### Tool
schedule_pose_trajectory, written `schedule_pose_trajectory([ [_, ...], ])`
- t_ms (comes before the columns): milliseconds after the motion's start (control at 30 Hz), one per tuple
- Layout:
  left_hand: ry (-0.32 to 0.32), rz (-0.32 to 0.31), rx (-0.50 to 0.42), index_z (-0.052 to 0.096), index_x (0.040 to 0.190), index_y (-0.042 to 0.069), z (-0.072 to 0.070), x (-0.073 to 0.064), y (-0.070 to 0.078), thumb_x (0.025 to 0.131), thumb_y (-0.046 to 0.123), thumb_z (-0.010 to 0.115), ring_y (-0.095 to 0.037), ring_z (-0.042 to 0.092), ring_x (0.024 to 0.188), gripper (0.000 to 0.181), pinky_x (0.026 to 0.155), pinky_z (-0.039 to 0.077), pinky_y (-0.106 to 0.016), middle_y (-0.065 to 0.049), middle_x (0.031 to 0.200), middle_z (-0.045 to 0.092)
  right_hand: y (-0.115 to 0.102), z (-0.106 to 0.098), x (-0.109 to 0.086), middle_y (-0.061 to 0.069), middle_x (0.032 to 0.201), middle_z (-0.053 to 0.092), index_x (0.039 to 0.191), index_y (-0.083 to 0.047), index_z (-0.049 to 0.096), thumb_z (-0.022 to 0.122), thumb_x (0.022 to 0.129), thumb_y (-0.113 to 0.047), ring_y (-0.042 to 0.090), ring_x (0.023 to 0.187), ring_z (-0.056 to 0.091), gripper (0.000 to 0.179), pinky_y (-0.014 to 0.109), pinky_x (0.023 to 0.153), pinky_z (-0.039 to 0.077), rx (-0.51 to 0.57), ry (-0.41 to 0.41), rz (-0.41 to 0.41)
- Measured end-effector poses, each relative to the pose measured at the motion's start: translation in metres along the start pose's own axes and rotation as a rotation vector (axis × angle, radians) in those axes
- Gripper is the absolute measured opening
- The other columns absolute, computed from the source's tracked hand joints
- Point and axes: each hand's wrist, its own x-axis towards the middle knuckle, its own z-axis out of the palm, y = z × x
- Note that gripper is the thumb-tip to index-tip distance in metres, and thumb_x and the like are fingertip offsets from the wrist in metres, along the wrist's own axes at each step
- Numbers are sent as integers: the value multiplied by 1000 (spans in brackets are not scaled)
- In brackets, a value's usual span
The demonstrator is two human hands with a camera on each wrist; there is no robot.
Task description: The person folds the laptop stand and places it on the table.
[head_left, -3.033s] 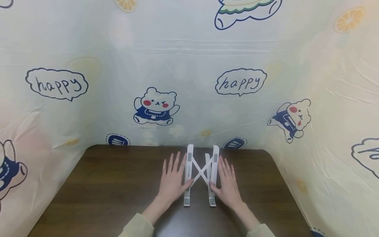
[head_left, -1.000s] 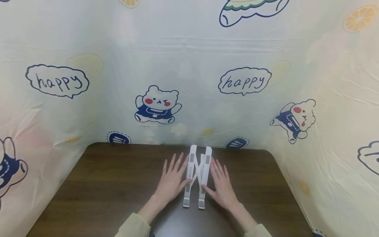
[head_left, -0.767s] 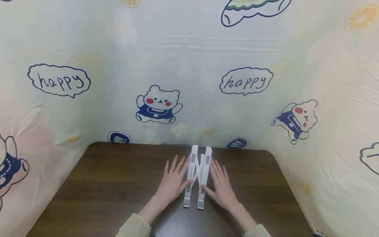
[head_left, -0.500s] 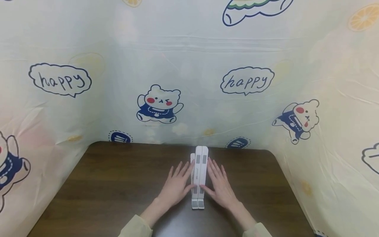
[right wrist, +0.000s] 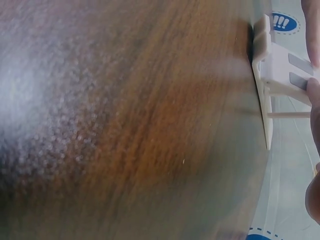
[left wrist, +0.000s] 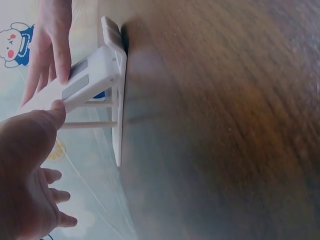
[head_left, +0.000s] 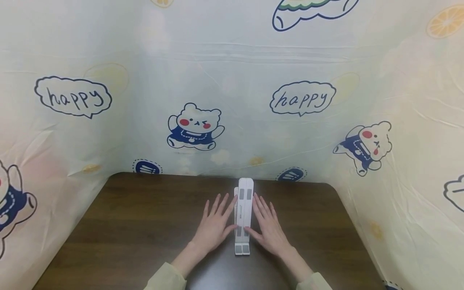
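Observation:
A white folding laptop stand (head_left: pixel 245 211) with grey pads stands on the table, its two long arms side by side and touching. My left hand (head_left: pixel 212 228) lies along its left side, fingers straight and spread, thumb on the upper face. On the right side, my right hand (head_left: pixel 272 231) mirrors this, with straight fingers and the thumb tip on the stand. From the left wrist, the stand (left wrist: pixel 102 70) shows its sloping arms, thin struts and flat base bars. In the right wrist view the stand (right wrist: pixel 280 70) is cut off by the frame edge.
The dark brown wooden table (head_left: pixel 145 217) has rounded far corners. A pale curtain (head_left: pixel 239 80) printed with bears, orange slices and "happy" bubbles hangs behind the table and along both sides.
The stand's two arms, first apart with crossed struts between them, have been pushed together until they meet. Both hands moved inward with them. Over the last half second almost nothing has moved.

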Motion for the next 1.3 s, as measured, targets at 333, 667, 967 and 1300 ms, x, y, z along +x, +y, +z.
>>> schedule_pose_trajectory([
  [333,6,-4,13,18,178,28,5,0,0,104,58,68,-45,31,168,95,132,29,-75,-14,183,28,-4,3,1,19,182,29,177,-10,15,84,97,-41,42,165,36,110,69,132,29,34,29,-28],
  [667,8,-16,34,19,178,30,5,0,-1,103,60,68,-46,29,168,94,132,26,-76,-14,183,28,-2,8,1,17,184,24,178,-13,12,83,98,-40,39,168,32,111,68,133,30,64,21,-13],
  [967,-13,-60,4,23,176,39,5,-5,-2,102,65,67,-49,30,167,90,133,21,-77,-12,184,26,10,7,-4,9,187,18,178,-21,19,81,100,-41,38,168,32,102,68,131,35,84,28,0],
  [1300,-14,-51,11,14,177,40,3,-9,1,99,67,71,-48,29,168,100,134,22,-77,-12,185,22,19,-11,-1,7,187,20,176,-21,27,81,101,-35,38,169,30,93,70,132,31,96,22,23],
])
